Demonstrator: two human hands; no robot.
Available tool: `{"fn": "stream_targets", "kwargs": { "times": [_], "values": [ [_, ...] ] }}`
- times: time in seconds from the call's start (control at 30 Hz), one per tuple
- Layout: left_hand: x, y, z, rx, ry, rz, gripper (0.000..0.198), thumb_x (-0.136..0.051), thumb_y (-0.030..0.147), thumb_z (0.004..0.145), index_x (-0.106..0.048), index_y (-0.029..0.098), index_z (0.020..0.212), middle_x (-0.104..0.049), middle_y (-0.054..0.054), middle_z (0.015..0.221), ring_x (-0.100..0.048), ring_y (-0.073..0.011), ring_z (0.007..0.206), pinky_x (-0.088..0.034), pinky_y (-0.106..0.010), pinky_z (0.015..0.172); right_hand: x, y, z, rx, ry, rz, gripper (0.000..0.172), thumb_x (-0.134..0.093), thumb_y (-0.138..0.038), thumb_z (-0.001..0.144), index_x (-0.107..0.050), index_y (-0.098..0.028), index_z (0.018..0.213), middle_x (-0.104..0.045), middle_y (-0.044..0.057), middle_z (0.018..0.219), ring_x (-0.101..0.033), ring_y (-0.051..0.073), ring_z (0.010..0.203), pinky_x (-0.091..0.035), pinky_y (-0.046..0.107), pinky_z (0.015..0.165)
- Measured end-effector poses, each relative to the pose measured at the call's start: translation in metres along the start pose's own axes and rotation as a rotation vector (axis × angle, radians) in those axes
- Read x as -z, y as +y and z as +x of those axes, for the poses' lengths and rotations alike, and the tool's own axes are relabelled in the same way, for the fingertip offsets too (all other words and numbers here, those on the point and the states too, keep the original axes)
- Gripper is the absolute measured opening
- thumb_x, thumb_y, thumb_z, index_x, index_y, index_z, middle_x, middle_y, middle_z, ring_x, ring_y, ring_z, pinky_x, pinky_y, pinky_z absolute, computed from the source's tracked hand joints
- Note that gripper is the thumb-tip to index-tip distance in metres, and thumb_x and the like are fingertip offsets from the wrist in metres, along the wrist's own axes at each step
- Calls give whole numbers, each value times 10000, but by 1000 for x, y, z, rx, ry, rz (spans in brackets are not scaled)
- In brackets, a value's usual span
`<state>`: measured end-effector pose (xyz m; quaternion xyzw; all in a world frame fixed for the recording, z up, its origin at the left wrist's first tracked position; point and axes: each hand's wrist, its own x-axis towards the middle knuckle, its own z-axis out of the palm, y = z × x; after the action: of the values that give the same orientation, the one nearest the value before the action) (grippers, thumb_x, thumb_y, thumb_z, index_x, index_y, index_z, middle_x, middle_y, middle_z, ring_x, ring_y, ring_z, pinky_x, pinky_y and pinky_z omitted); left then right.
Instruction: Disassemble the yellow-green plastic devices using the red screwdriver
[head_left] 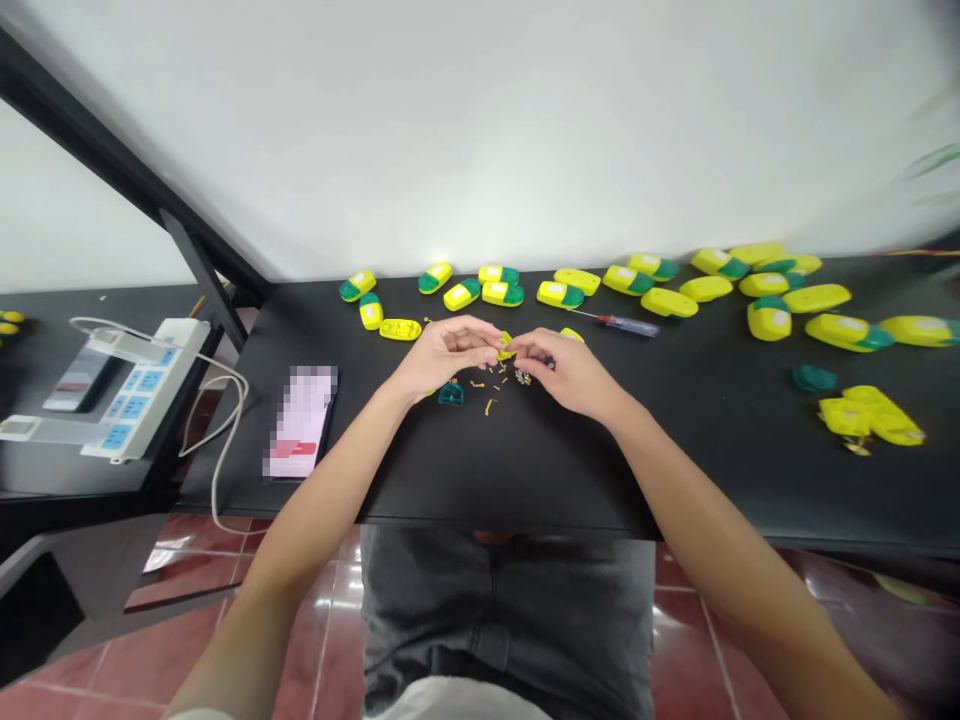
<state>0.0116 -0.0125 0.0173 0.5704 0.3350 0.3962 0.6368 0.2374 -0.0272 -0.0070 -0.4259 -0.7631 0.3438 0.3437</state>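
Over the middle of the black table, my left hand pinches a small yellow plastic part between thumb and fingers. My right hand meets it from the right, its fingers curled in with the fingertips at the part; whatever they hold is too small to make out. Just below lie several loose brass strips and a little pile of silvery screws. A dark green cover rests under my left hand. Another yellow piece shows partly behind my right hand.
Several yellow-and-green plastic housings line the wall side. A screwdriver lies right of centre. Far right are a green cover and open yellow shells. Leftward are a phone, a power strip and a white cable.
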Motion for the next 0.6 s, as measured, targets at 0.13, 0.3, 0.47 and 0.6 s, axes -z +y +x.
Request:
{"fn": "stream_targets", "kwargs": {
  "times": [0.13,0.3,0.47,0.6],
  "values": [
    [-2,0,0,0,30,-13,362,-951,364,666,-758,143,878,-794,-59,913,-733,-134,772,-608,-296,823,9,-6,0,-131,61,275,203,-715,-338,870,-708,-237,1045,-734,47,937,-692,223,878,-575,423,869],
    [-4,1,0,27,49,-16,415,-971,373,619,-751,140,883,-800,-67,936,-766,-181,870,-613,-332,881,13,-13,-1,-182,105,442,323,-835,-421,784,-730,-235,1026,-744,38,940,-710,209,912,-585,431,941],
    [-6,1,-1,-2,16,-40,387,-956,372,657,-743,139,881,-795,-59,904,-773,-179,836,-617,-323,847,14,-18,-1,-222,104,543,371,-887,-472,732,-743,-238,982,-763,38,939,-729,208,899,-603,442,936],
    [-9,0,-2,-40,-9,-25,386,-918,429,719,-719,139,877,-780,-50,827,-762,-169,748,-616,-313,765,15,-19,-2,-237,114,580,396,-906,-495,709,-750,-241,970,-774,38,949,-733,206,888,-606,449,945]
  ]
}}
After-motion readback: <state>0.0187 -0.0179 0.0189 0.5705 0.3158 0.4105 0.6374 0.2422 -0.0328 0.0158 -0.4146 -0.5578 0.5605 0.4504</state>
